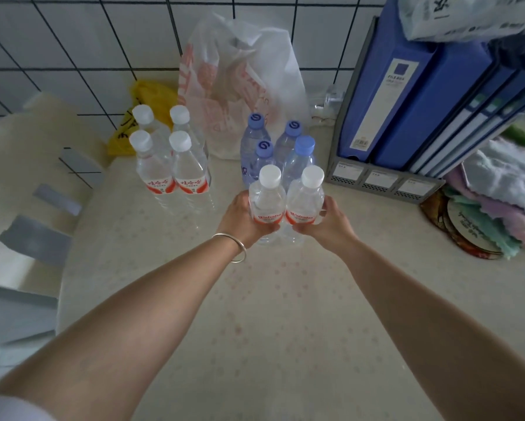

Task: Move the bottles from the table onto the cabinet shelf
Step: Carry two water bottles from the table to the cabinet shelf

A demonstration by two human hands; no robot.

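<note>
Two clear water bottles with white caps and red labels stand side by side at the table's middle. My left hand (240, 220) wraps the left bottle (267, 199); my right hand (331, 221) wraps the right bottle (306, 197). Right behind them stand several blue-capped bottles (297, 156). To the left, a block of several white-capped, red-labelled bottles (173, 165) stands apart from my hands. No cabinet shelf is in view.
A white plastic bag (240, 83) and a yellow bag (152, 98) lean on the tiled wall. Blue file boxes in a grey rack (385, 177) stand at the right, with folded cloths (498, 192) beside them. A pale chair (33, 183) sits left of the patterned table (255, 314).
</note>
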